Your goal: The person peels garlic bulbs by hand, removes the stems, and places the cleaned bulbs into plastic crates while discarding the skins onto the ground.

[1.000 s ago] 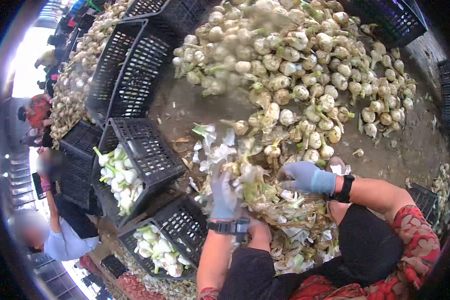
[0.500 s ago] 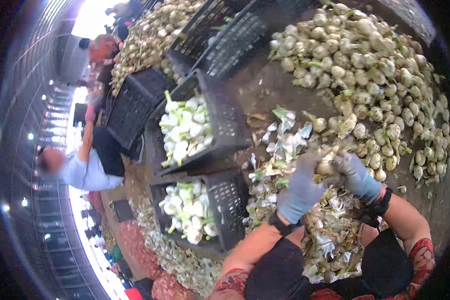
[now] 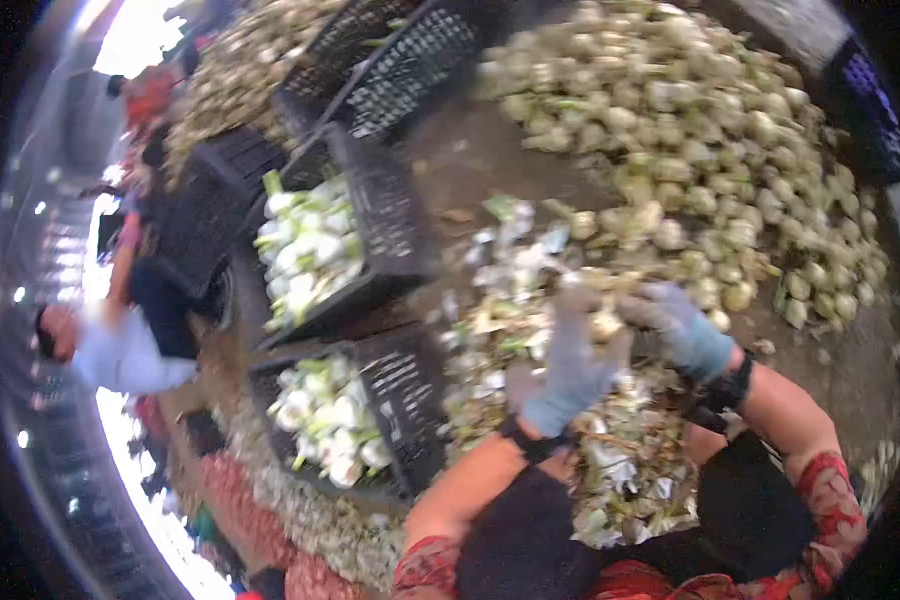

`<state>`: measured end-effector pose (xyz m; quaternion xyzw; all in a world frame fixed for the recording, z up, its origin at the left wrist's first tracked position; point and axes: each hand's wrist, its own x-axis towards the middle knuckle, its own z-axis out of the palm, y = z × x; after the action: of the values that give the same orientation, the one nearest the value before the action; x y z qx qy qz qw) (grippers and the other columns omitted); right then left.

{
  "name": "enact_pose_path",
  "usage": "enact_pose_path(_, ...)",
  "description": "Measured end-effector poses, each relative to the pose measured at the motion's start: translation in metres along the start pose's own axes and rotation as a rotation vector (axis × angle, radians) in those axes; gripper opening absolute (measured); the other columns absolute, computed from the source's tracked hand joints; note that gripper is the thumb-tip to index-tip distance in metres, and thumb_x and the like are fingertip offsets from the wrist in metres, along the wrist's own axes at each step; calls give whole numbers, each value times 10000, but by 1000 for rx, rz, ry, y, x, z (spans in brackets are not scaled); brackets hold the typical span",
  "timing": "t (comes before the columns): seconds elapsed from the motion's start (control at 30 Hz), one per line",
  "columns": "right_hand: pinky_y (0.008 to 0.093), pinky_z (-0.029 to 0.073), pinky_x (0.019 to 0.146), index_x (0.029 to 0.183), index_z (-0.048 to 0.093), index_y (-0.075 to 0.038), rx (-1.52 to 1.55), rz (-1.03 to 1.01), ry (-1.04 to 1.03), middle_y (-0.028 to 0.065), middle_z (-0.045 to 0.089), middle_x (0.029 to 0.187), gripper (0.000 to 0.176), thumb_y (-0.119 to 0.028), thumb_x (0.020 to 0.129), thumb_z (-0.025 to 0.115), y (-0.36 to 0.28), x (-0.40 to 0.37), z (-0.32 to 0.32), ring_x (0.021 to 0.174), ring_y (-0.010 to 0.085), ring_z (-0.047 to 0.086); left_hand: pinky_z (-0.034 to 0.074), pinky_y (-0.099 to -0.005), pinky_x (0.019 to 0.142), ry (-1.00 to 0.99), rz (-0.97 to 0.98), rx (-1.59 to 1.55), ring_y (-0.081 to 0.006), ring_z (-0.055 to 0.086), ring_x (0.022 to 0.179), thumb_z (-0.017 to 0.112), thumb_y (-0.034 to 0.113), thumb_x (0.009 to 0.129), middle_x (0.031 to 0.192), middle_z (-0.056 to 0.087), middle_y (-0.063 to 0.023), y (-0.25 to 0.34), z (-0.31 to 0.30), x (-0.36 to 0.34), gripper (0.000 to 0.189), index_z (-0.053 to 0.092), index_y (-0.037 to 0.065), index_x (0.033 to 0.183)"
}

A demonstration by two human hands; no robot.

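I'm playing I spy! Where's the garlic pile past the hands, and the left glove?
Garlic pile (image 3: 685, 145): head view, bulbs near its middle.
Left glove (image 3: 572, 378): head view, its middle, blurry.

Gloves seen on both hands: left glove (image 3: 570, 375) and right glove (image 3: 692, 330), fabric look, greyish at fingers, light blue towards cuffs; a black wristband (image 3: 538, 442) is worn on the left, a black wrist strap (image 3: 728, 388) on the right, details blurred; left sleeve (image 3: 428, 566) and right sleeve (image 3: 832, 500) are red, with a paler pattern, cut short above bare forearms; both legs are covered by plain black legwear (image 3: 755, 500); red patterned cloth (image 3: 635, 580) is seen at the lap; no markings legible.
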<state>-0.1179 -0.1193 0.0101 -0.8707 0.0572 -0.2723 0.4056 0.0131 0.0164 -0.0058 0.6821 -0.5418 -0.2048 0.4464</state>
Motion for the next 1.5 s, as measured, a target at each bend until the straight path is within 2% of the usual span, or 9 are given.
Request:
enact_pose_path(0.1, 323, 536, 682, 1106, 625, 0, 500, 451, -228, 133, 650, 990, 280, -78, 860, 517, 10, -13, 5, 765, 257, 663, 410, -379, 909, 1, -575, -648, -222, 467, 1027, 561, 147, 851, 1049, 434, -116, 27, -7, 12, 312, 429, 7, 1097)
enact_pose_path(0.17, 291, 521, 679, 1006, 625, 25, 837, 853, -116, 85, 647, 916, 209, -135, 900, 540, -7, -1, 2, 762, 139, 640, 404, -383, 907, -7, -83, -99, -213, 461, 1013, 585, 157, 819, 1046, 444, -116, 12, -11, 12, 344, 422, 11, 1085)
enact_pose_path(0.27, 283, 519, 767, 1132, 630, -16, 654, 448, -99, 90, 672, 997, 282, -81, 863, 579, 10, -3, 0, 837, 156, 644, 398, -380, 907, 35, -63, -113, -228, 461, 1008, 592, 123, 782, 1039, 454, -126, 2, -10, 14, 338, 422, 15, 1053)
enact_pose_path(0.53, 274, 472, 617, 1027, 646, -21, 526, 845, -35, 35, 642, 765, 200, -42, 861, 538, -6, 9, -2, 688, 99, 570, 432, -349, 862, 57, 153, 93, -257, 500, 960, 611, 14, 707, 1053, 480, -136, 7, -5, 20, 390, 448, 15, 1062)
enact_pose_path(0.7, 283, 483, 647, 1029, 650, -14, 597, 776, 50, 83, 637, 765, 245, -15, 832, 504, -10, -5, 4, 691, 110, 579, 399, -196, 416, -49, -1205, -1613, -115, 518, 518, 404, 524, 959, 818, 614, -29, -14, -6, 26, 458, 433, 140, 1207)
enact_pose_path(0.87, 348, 500, 757, 1110, 613, -21, 282, 645, 35, 169, 657, 912, 358, -26, 768, 508, 0, -17, 15, 807, 268, 641, 475, -215, 640, 102, -599, -687, -97, 564, 738, 400, 528, 968, 877, 599, -15, 11, 15, 25, 463, 522, 111, 1126)
enact_pose_path(1.17, 235, 474, 563, 927, 641, 35, 1147, 911, -27, 55, 657, 784, 178, -119, 886, 560, -1, -18, -10, 588, 81, 592, 539, -325, 803, -217, -803, -1343, -192, 608, 1002, 443, 345, 992, 1123, 584, -60, -21, 4, 6, 382, 471, 88, 1274)
enact_pose_path(1.33, 350, 512, 714, 953, 633, -44, 240, 531, -121, 96, 645, 822, 129, -94, 852, 570, 5, -27, 19, 773, 255, 631, 522, -333, 840, -153, -673, -1157, -171, 552, 1073, 629, 499, 857, 1219, 496, -68, 3, -2, 13, 748, 321, 113, 1417)
enact_pose_path(1.5, 332, 515, 635, 929, 621, -17, 449, 661, -286, 113, 638, 784, 131, -92, 843, 556, -11, -20, 6, 677, 222, 637, 557, -267, 730, -221, -779, -1138, -201, 623, 961, 655, 447, 853, 1116, 597, -98, -14, -3, 9, 759, 291, 95, 1419)
